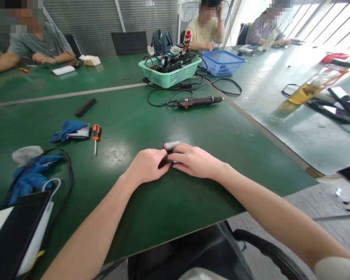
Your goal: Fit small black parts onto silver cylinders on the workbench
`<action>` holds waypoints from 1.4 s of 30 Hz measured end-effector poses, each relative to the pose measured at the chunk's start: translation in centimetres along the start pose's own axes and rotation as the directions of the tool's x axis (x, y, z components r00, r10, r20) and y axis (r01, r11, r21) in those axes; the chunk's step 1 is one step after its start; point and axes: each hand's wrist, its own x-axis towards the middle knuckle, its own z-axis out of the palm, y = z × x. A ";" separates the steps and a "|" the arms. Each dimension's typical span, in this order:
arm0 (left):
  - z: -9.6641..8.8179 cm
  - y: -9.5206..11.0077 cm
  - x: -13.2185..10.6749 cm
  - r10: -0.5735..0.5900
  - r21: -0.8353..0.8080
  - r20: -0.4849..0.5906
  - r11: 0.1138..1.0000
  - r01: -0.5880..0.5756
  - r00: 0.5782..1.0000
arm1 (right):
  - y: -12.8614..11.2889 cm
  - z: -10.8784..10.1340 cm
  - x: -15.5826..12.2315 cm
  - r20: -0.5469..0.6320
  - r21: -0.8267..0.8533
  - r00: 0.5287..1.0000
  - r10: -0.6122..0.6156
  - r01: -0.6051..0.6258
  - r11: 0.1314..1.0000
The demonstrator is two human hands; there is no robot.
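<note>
Both of my hands meet over the green table [128,136]. My left hand [146,165] is closed, its fingers curled round a small black part [163,163]. From the other side my right hand [200,160] closes on the same part, fingertips against those of the left. Just beyond the fingertips a short silver cylinder [171,146] shows; whether it is joined to the black part I cannot tell. Most of what I hold is hidden by my fingers. Left of my hands lies an orange-and-black screwdriver [96,134].
A corded electric screwdriver [200,102] lies beyond my hands. Behind it stand a green basket [170,77] of tools and a blue basket [224,64]. Blue gloves [71,129] and a black bar [85,107] lie left. A bottle [307,89] stands right. Several people sit across.
</note>
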 end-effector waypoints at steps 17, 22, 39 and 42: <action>-0.6 -0.1 -1.2 -0.018 -0.018 0.022 1.000 0.018 1.000 | 14.3 -4.2 -12.0 -0.169 -0.279 0.902 0.398 -0.431 0.858; -0.9 0.0 -1.2 -0.022 -0.012 0.045 1.000 0.022 0.999 | 14.9 -3.1 -12.6 -0.295 -0.281 0.843 0.449 -0.526 0.803; -1.2 -0.1 -1.6 -0.024 -0.004 0.051 1.000 0.024 0.998 | 13.2 -2.1 -11.6 -0.483 -0.253 0.726 0.490 -0.651 0.716; -1.4 -0.2 -1.7 -0.022 -0.006 0.046 1.000 0.022 0.999 | 12.6 -2.6 -11.6 -0.579 -0.204 0.666 0.470 -0.677 0.707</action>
